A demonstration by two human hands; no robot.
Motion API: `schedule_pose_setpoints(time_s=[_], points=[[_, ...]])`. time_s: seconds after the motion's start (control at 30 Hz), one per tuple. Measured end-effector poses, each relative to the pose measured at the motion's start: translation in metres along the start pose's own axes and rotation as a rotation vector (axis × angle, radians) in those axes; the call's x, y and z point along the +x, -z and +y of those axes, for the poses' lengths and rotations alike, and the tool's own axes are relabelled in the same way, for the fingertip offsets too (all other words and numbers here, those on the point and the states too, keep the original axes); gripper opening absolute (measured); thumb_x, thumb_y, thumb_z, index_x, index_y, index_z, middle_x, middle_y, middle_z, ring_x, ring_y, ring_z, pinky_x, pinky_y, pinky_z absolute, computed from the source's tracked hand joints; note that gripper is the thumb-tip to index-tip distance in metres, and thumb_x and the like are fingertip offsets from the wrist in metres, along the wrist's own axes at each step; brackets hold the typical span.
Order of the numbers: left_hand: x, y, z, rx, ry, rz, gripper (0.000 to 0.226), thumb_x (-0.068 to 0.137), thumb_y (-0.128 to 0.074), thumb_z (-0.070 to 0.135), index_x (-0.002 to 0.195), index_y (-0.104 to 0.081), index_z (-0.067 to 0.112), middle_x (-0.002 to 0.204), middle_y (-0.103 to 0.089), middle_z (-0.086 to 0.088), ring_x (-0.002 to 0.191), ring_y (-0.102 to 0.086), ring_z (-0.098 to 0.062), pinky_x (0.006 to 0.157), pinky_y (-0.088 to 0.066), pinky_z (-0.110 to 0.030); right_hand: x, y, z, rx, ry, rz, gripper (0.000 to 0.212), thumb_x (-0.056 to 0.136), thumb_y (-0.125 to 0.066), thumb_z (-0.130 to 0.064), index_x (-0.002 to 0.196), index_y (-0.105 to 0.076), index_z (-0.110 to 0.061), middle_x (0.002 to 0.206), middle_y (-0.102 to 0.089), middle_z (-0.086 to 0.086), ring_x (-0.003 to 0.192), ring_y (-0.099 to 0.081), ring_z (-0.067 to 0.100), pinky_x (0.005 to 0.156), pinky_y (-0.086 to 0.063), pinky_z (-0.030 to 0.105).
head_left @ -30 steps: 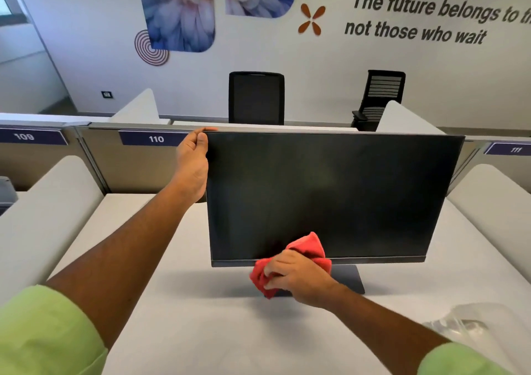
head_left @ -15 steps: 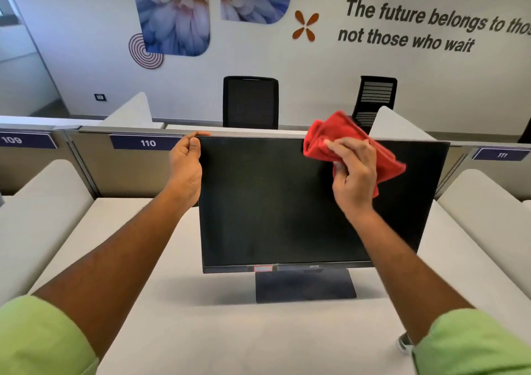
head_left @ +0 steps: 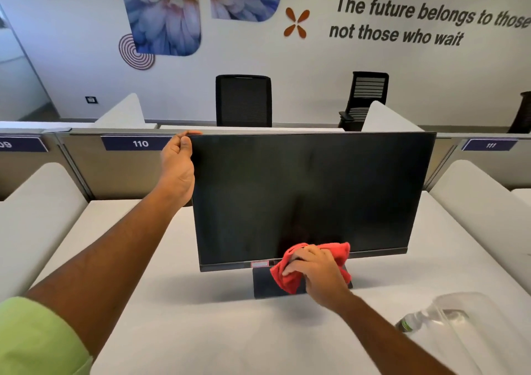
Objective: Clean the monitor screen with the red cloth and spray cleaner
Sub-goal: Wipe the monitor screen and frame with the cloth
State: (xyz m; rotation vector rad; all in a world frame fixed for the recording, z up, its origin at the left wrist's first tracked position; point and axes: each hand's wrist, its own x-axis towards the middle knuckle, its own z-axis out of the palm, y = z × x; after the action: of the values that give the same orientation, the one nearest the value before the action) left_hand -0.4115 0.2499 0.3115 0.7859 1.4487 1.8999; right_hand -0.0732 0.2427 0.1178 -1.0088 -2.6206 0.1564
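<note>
A black monitor [head_left: 310, 191] stands upright on a white desk [head_left: 201, 317], its screen dark. My left hand [head_left: 178, 168] grips the monitor's upper left corner, thumb on the top edge. My right hand [head_left: 313, 271] presses a bunched red cloth [head_left: 287, 277] against the screen's bottom edge, just above the stand [head_left: 264, 285]. A clear bottle [head_left: 425, 318] lies at the lower right, blurred, behind a transparent plastic piece; whether it is the spray cleaner I cannot tell.
White padded dividers flank the desk on the left [head_left: 37, 214] and right [head_left: 482, 214]. A partition with the label 110 [head_left: 138, 144] runs behind the monitor. Two black office chairs [head_left: 243, 100] stand beyond it by the wall.
My right hand swept the red cloth from the screen's bottom up to the upper right, then back down to the bottom edge. My left hand kept its hold on the corner.
</note>
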Motion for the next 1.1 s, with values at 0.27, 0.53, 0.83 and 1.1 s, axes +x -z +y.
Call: schedule_pose_setpoints(time_s=[0.27,0.53,0.83,1.1], points=[[0.001,0.000,0.000,0.041,0.008,0.008,0.034,0.108,-0.041,0.032,0.097,-0.073,0.032,0.100,-0.068,0.016,0.104,-0.061,-0.011,0.082,-0.048,-0.020,0.078,0.174,0.070,-0.187,-0.159,0.902,0.052,0.098,-0.056,0.000,0.139,-0.067,-0.030,0.131,-0.059,0.004,0.116,-0.052,0.031,0.103,-0.042,0.038],[0.005,-0.001,-0.001,0.042,0.032,0.000,0.032,0.108,-0.042,0.033,0.099,-0.073,0.032,0.096,-0.070,0.018,0.103,-0.063,-0.010,0.082,-0.048,-0.019,0.058,0.073,0.048,0.060,-0.432,0.798,0.040,0.077,-0.056,0.010,0.098,-0.080,-0.013,0.116,-0.065,0.016,0.104,-0.058,0.042,0.090,-0.047,0.049],[0.001,0.002,-0.001,0.002,0.022,-0.015,0.031,0.109,-0.041,0.030,0.107,-0.071,0.026,0.105,-0.069,0.010,0.108,-0.061,-0.011,0.095,-0.048,-0.023,-0.019,-0.016,0.007,0.172,-0.473,0.290,0.025,0.086,-0.084,-0.004,0.100,-0.084,-0.025,0.117,-0.073,0.000,0.106,-0.066,0.023,0.089,-0.062,0.049],[-0.002,0.002,0.000,-0.026,0.023,-0.019,0.031,0.109,-0.040,0.029,0.109,-0.071,0.026,0.108,-0.069,0.009,0.111,-0.061,-0.012,0.091,-0.048,-0.021,0.030,0.163,0.100,0.085,-0.534,1.052,0.048,0.077,-0.045,0.019,0.105,-0.077,-0.003,0.111,-0.066,0.021,0.106,-0.062,0.044,0.098,-0.049,0.039]])
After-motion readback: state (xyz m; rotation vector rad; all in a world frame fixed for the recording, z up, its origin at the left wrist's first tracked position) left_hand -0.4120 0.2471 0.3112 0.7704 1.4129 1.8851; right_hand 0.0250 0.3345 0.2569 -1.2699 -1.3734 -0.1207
